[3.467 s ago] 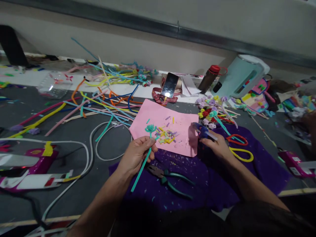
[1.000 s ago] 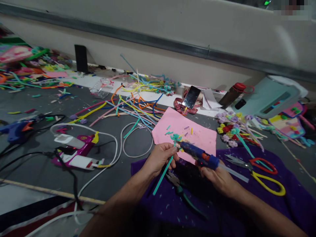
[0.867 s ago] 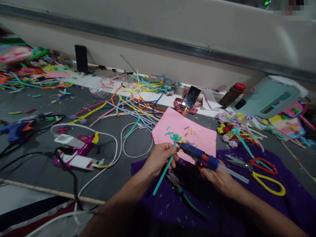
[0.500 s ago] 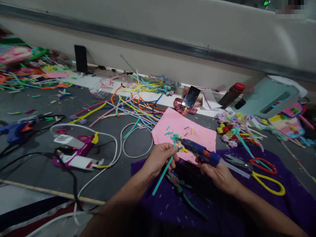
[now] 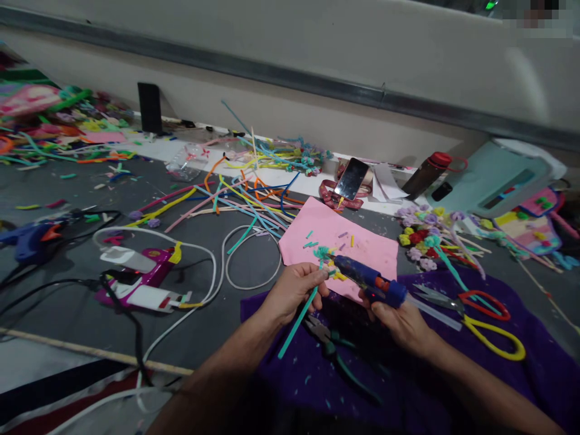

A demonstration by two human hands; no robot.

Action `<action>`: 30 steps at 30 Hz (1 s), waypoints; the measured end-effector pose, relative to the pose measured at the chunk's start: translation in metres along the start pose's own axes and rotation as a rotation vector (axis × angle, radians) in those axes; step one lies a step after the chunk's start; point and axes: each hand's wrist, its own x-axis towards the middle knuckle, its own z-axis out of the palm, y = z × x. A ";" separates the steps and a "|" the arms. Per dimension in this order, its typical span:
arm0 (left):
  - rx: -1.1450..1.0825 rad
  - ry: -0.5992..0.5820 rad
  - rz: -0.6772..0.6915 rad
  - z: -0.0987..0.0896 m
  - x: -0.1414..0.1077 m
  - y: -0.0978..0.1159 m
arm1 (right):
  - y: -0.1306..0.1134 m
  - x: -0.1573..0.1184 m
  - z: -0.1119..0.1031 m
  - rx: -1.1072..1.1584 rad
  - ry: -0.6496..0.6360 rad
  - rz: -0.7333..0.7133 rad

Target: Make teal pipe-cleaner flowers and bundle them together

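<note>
The left hand (image 5: 301,289) pinches the thin teal fuzzy stem (image 5: 296,324) below its looped teal head (image 5: 321,251), above the flat pink sheet (image 5: 326,220), while the right hand (image 5: 401,320) clasps the blue plastic glue gun (image 5: 365,276) close to it; gluing seems in hand, calling next for steadiness.

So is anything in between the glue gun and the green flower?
Nothing visible. The right hand holds the blue glue gun right up by the green flower; the left hand grips its stem. Whether gun and flower touch, I can't tell.
</note>
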 end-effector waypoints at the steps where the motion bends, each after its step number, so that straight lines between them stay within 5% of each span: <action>1: -0.005 0.001 -0.001 0.000 0.000 0.000 | 0.000 0.000 0.001 -0.008 -0.003 -0.004; 16: -0.008 0.014 0.002 0.000 0.000 0.000 | -0.015 0.003 -0.003 -0.056 -0.045 -0.060; 30: 0.007 0.019 0.005 0.000 0.000 0.000 | -0.002 0.000 0.001 -0.003 -0.011 -0.026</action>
